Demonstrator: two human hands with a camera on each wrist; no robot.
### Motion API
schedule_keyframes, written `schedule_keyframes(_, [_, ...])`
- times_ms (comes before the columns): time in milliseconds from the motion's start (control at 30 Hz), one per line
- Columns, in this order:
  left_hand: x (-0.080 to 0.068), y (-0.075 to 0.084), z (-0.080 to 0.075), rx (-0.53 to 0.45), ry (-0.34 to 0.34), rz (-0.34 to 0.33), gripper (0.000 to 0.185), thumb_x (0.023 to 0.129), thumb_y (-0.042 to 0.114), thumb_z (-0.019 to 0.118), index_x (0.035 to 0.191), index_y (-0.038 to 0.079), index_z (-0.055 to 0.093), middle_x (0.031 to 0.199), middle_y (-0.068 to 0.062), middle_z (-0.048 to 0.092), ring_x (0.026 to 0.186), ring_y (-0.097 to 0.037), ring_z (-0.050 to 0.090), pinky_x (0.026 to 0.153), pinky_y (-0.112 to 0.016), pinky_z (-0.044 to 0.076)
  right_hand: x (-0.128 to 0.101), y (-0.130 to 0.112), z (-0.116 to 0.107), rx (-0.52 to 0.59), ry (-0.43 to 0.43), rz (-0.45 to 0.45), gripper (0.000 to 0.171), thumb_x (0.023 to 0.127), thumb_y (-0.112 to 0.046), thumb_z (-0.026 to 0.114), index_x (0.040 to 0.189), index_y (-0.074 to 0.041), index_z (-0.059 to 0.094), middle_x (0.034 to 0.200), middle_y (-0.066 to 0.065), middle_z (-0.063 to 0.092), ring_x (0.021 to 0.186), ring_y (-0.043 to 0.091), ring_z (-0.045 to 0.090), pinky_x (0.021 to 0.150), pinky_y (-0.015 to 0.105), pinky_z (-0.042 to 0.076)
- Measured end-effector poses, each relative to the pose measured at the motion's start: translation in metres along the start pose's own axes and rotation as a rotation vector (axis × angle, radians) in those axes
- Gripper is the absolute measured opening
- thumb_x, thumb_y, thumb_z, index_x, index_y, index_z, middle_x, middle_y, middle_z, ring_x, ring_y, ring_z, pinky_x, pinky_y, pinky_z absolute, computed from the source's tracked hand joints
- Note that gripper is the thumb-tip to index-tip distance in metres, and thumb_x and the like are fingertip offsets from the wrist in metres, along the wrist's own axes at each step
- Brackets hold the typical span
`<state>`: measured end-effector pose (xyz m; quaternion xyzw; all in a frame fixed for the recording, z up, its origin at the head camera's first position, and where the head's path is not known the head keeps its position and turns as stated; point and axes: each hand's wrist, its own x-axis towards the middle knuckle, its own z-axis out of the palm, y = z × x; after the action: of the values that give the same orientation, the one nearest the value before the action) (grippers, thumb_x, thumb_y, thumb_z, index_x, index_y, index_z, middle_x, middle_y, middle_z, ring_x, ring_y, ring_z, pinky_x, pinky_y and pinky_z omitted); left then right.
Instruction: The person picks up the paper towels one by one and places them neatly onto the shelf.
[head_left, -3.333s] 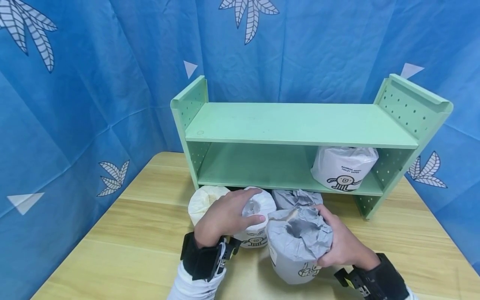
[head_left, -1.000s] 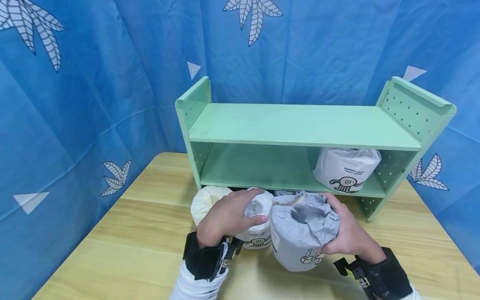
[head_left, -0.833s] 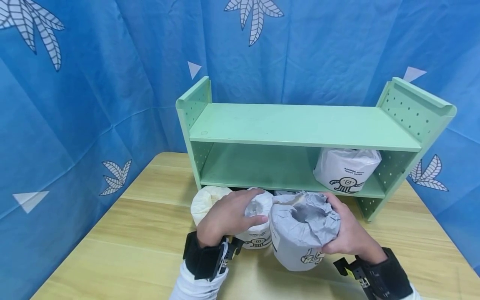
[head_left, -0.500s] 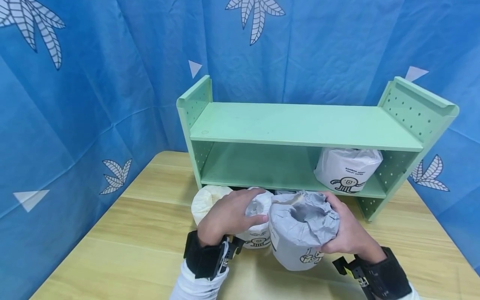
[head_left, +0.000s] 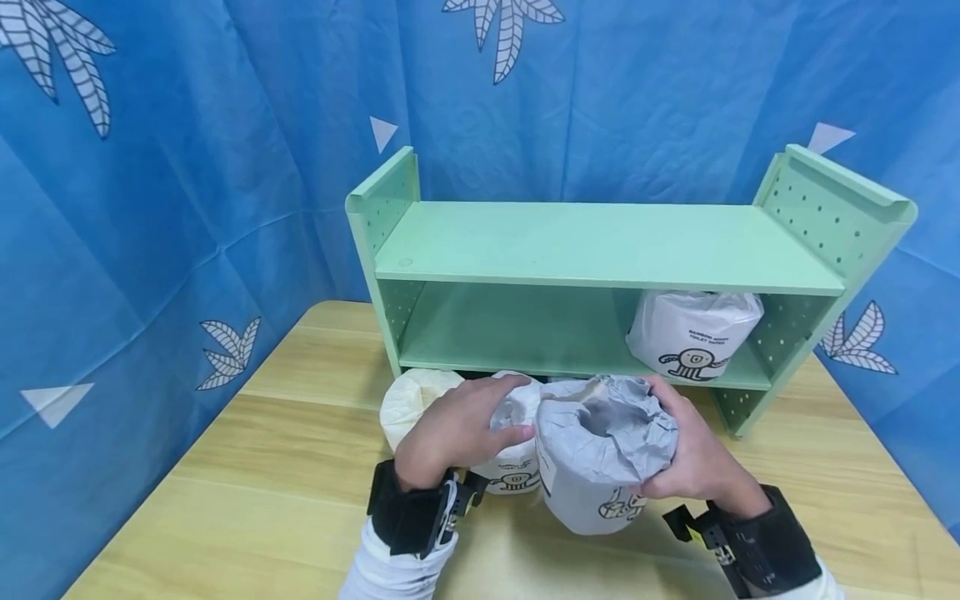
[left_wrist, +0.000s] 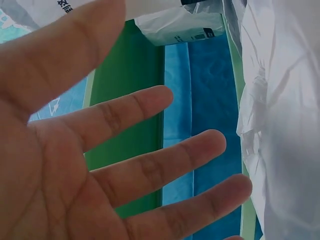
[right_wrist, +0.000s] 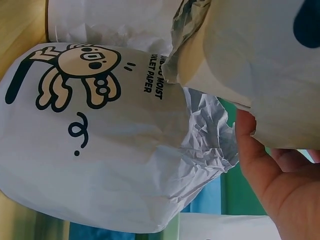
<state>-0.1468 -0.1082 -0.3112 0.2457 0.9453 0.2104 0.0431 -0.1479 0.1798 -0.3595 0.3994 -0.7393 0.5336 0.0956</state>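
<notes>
The right hand (head_left: 693, 458) had its grip clamped on the side of a grey roll (head_left: 592, 471) of toilet paper, with the thumb on the near side. This roll was in front of the shelf (head_left: 615, 242), tilted, its crumpled top and dark hollow facing up, with a printed figure low on the wrapper. Whether its base touched the surface (head_left: 240, 483) could not be told.

The left hand (head_left: 465, 425) reached across a cream roll (head_left: 408, 400) and a white roll (head_left: 517, 471), both just in front of the lower board. Its grip was apart, the fingers stretched out and spread in the left wrist view; whether they touched a roll was hard to tell. The white roll sat between the cream roll and the grey roll.

On the shelf's lower board, near the right end, stood a wrapped roll (head_left: 693, 337) with a cartoon face. Behind the green shelf hung a blue curtain (head_left: 225, 125) with leaf prints. Both wrists wore black straps (head_left: 401, 517) below the hands, and white sleeves (head_left: 397, 571) showed
</notes>
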Motion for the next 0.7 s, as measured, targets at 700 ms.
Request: schedule_keyframes(700, [0.0018,-0.001,0.0019,-0.004,-0.003,-0.008,0.061,0.09,0.04,0.067,0.143,0.017,0.047,0.139,-0.008,0.053,0.127,-0.031,0.048,0.101,-0.048,0.042,0.0085,-0.0087,-0.0029,0.024,0.072,-0.018,0.09,0.038,0.006,0.081,0.122,0.006,0.047,0.112,0.002,0.061,0.096,0.014,0.057,0.087,0.023,0.046])
